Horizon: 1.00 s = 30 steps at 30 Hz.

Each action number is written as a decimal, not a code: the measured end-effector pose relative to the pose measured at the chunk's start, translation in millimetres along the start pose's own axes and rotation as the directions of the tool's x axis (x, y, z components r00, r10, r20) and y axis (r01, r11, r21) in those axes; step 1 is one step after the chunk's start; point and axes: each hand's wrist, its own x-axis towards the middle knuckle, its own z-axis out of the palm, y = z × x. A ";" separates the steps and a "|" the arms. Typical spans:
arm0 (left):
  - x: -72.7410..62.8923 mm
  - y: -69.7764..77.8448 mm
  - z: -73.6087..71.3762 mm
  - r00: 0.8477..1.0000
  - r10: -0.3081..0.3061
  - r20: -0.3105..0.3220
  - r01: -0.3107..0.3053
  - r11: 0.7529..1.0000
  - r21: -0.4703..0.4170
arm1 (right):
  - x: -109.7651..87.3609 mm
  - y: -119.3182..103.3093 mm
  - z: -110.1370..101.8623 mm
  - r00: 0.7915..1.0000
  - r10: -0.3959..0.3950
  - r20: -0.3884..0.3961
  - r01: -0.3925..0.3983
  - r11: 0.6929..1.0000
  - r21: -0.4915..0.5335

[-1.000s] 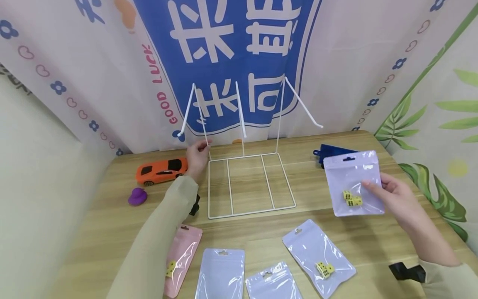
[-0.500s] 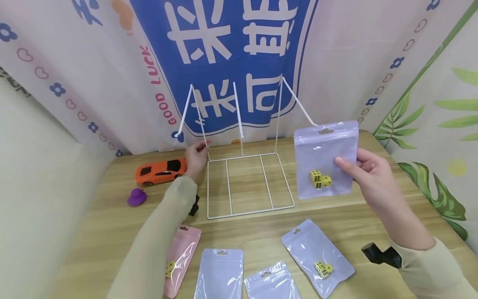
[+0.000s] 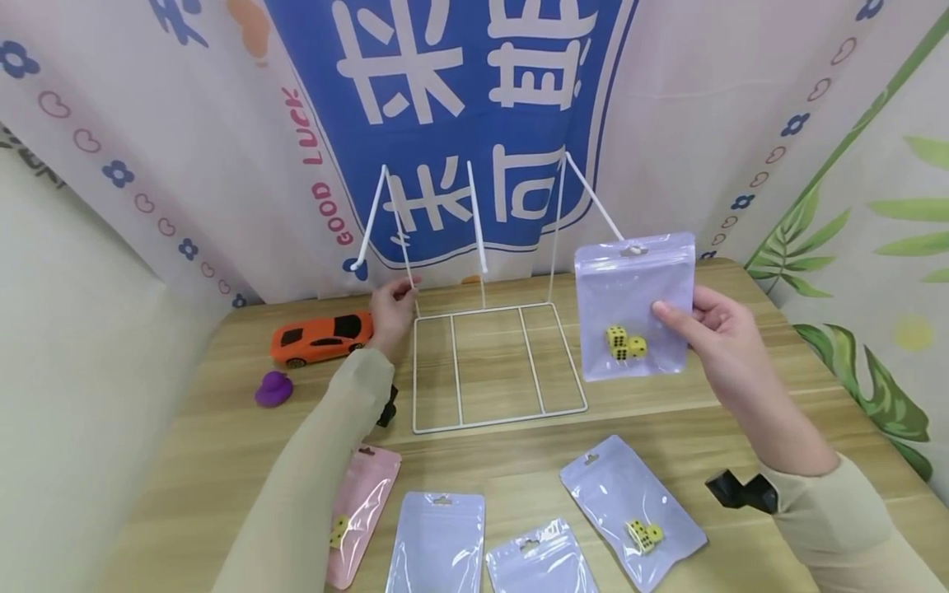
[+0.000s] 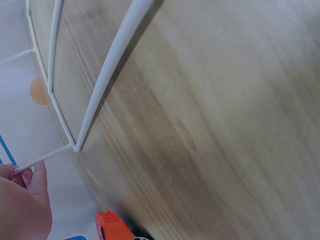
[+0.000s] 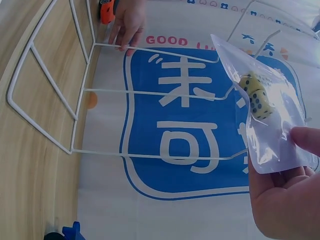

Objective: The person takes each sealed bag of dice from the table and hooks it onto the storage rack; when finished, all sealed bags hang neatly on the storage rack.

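A white wire rack with three hooks stands on the wooden table. My left hand pinches its left upright low down, as the left wrist view also shows. With thumb in front and fingers behind, my right hand holds the right side of a lilac zip bag upright in the air. Several yellow dice show through its clear front. The bag's hang hole is at the tip of the right hook; whether the tip passes through it, I cannot tell.
An orange toy car and a small purple hat-shaped thing lie left of the rack. In front lie a pink bag and three lilac bags. Part of a blue object shows in the right wrist view. A printed curtain hangs behind.
My right hand has carried the lilac bag leftward and up from the table's right side to the right hook's tip. My left hand has stayed on the rack's upright.
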 end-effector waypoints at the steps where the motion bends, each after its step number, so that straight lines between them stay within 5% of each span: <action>1: -0.2 0.2 0.1 1.000 -0.002 -0.001 0.002 1.000 -0.002 | 1.2 1.0 0.4 1.000 0.006 0.003 -0.006 1.000 -0.003; 30: 2.6 -3.7 1.1 0.999 -0.038 0.006 0.038 0.998 -0.044 | 51.5 20.5 11.4 0.995 0.088 -0.038 -0.090 0.994 -0.064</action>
